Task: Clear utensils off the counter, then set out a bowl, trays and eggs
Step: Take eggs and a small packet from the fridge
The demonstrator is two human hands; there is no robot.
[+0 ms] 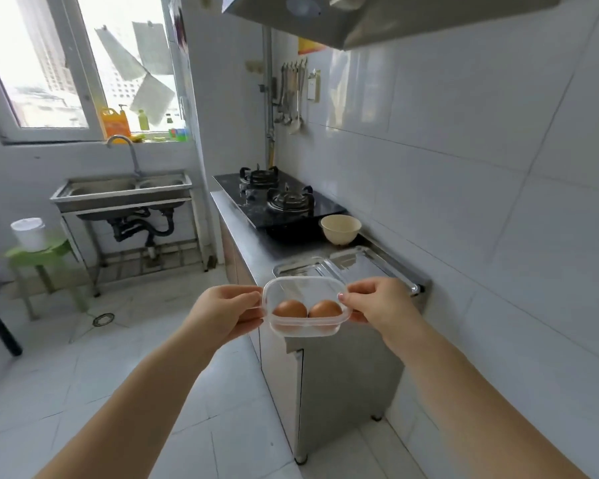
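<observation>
A clear plastic container (pixel 303 288) with two brown eggs (pixel 289 310) inside hangs in the air just in front of the counter's near end. My left hand (pixel 223 311) grips its left rim and my right hand (pixel 377 300) grips its right rim. On the steel counter (pixel 256 252) behind it lie two metal trays (pixel 355 262), side by side. A cream bowl (pixel 340 229) stands upright past the trays, beside the stove.
A black two-burner gas stove (pixel 277 200) fills the far counter, under a range hood (pixel 377 15). Utensils (pixel 291 95) hang on the tiled wall. A steel sink (pixel 121 190) stands at the left below a window. A green stool (pixel 42 257) holds a white pot.
</observation>
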